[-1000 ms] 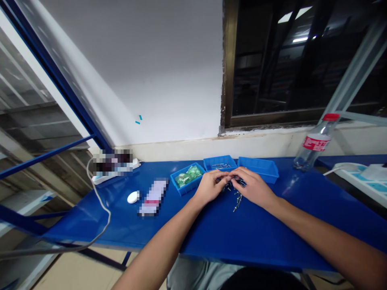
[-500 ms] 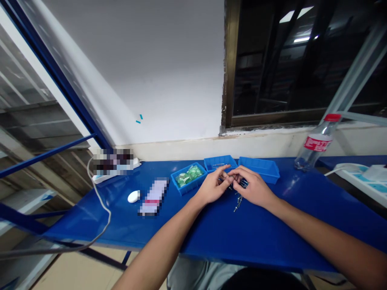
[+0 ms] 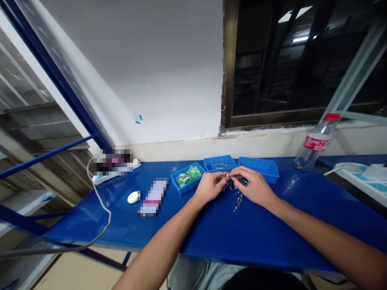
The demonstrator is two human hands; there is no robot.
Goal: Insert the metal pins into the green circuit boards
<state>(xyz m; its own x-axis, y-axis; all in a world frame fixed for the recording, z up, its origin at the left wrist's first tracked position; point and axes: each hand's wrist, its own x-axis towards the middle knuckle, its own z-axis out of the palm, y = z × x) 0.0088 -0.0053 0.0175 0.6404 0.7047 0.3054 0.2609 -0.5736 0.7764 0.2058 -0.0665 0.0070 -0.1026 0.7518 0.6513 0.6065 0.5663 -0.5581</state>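
My left hand (image 3: pixel 209 187) and my right hand (image 3: pixel 254 187) meet above the blue table, fingertips pinched together around a small shiny metal fastener (image 3: pixel 227 175). Its exact shape is partly hidden by the fingers. Below and between the hands lies a loose pile of thin metal fasteners (image 3: pixel 238 199) that look like blind rivets; my right hand covers some of them. Just behind my left hand, a blue bin (image 3: pixel 219 159) holds several similar metal pieces. To its left stands another blue bin (image 3: pixel 187 189) with green-tinted plastic packets (image 3: pixel 190 175) inside.
A third blue bin (image 3: pixel 262 171) sits behind my right hand. Toward the left are a blurred-out flat item (image 3: pixel 154 197), a white oval object (image 3: pixel 133 197) and a power strip (image 3: pixel 116 171) with a cable. A red-capped bottle (image 3: pixel 316 143) stands at the back right, beside another power strip (image 3: pixel 363 177).
My left hand has drawn back slightly from the bin of metal pieces, where more pieces now show. The fingertips now hold a small metal piece between them. My right hand has barely moved.
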